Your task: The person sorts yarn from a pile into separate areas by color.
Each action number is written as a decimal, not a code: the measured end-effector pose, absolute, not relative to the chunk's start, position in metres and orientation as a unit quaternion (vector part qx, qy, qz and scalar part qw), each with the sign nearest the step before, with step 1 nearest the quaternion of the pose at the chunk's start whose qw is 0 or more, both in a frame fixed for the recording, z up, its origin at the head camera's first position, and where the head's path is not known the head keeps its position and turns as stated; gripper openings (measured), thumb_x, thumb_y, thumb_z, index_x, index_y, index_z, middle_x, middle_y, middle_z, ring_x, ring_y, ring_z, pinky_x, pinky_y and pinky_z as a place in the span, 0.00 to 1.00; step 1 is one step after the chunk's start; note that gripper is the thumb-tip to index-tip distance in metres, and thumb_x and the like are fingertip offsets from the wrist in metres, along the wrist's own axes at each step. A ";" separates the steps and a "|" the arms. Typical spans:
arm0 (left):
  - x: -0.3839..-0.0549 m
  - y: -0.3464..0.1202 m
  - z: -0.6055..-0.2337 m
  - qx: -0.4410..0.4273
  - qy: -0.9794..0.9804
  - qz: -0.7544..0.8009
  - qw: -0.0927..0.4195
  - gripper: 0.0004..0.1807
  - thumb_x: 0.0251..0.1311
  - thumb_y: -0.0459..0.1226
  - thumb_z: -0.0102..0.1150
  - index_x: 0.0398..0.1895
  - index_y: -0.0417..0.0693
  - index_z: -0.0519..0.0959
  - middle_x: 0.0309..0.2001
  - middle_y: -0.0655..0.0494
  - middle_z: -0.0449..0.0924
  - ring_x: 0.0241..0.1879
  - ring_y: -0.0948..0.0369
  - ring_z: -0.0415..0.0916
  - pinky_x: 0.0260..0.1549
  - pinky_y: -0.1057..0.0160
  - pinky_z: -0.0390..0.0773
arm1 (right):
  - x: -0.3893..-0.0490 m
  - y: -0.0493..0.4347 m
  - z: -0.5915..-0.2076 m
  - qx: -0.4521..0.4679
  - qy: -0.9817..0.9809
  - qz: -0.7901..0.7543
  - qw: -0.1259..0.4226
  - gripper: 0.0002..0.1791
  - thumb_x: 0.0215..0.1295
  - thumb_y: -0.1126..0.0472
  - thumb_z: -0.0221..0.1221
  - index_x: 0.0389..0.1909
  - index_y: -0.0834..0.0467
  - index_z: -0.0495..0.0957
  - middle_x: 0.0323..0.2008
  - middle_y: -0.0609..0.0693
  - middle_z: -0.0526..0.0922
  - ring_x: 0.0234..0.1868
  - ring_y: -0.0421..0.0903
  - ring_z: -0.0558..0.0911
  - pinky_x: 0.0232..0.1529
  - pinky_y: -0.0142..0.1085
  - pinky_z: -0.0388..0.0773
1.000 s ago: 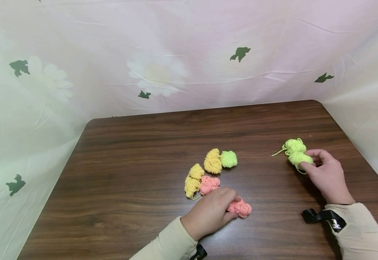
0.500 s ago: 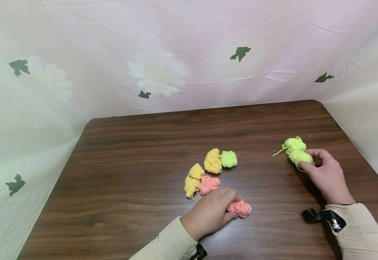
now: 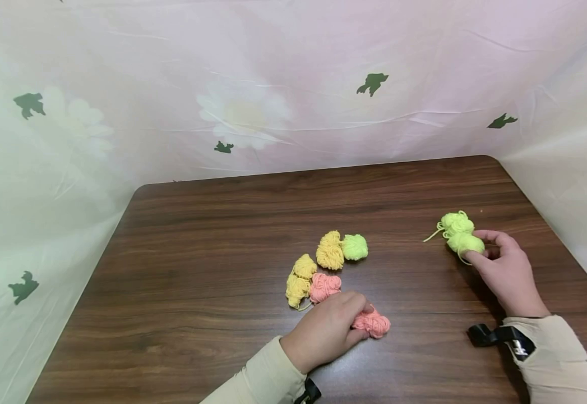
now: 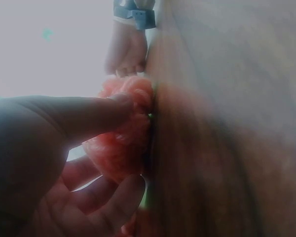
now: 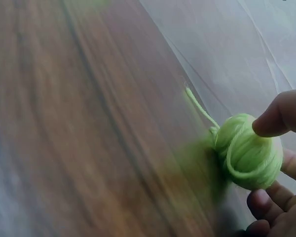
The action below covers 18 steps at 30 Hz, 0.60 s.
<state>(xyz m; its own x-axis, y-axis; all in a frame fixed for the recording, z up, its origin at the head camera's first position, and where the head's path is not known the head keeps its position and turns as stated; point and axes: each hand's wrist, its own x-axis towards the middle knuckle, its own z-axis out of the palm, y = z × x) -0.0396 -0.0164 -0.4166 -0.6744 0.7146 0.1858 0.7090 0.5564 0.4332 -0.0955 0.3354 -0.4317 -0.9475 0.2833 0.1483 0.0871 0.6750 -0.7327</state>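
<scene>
Left hand (image 3: 324, 331)'s got a lumpy coral-pink yarn bundle (image 3: 375, 324) pinched, right hand (image 3: 511, 275)'s pinching a knobbly neon yellow-green yarn bundle (image 3: 465, 243), loose tail sticking out.

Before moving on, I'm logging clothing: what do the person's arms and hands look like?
Left hand and right hand are bare. Left sleeve and right sleeve are cream. Left strap and right strap are black, the latter with a silvery piece.

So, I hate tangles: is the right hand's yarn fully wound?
No: the yellow-green yarn is bundled, but a loose end trails from it.
</scene>
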 end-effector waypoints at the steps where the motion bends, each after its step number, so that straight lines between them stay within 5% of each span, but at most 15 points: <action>1: -0.040 -0.016 -0.417 0.403 0.882 0.243 0.006 0.16 0.64 0.45 0.67 0.49 0.53 0.76 0.47 0.64 0.80 0.47 0.69 0.77 0.48 0.73 0.75 | -0.095 0.335 -0.431 -0.107 -0.905 0.392 0.129 0.23 0.61 0.61 0.64 0.56 0.66 0.74 0.40 0.50 0.71 0.29 0.31 0.70 0.28 0.23 0.66; 9: -0.040 -0.016 -0.416 0.403 0.882 0.245 0.005 0.16 0.63 0.45 0.67 0.49 0.53 0.76 0.46 0.64 0.80 0.47 0.69 0.77 0.48 0.73 0.74 | -0.097 0.328 -0.428 -0.201 -0.819 0.478 0.245 0.08 0.58 0.64 0.67 0.36 0.49 0.81 0.24 0.32 0.76 0.24 0.33 0.70 0.23 0.22 0.64; 18: -0.039 -0.017 -0.416 0.406 0.881 0.244 -0.001 0.16 0.63 0.45 0.68 0.48 0.53 0.76 0.46 0.64 0.80 0.46 0.69 0.77 0.48 0.73 0.74 | -0.096 0.324 -0.427 -0.182 -0.784 0.509 0.305 0.07 0.59 0.69 0.64 0.35 0.54 0.82 0.24 0.35 0.76 0.22 0.34 0.70 0.20 0.22 0.64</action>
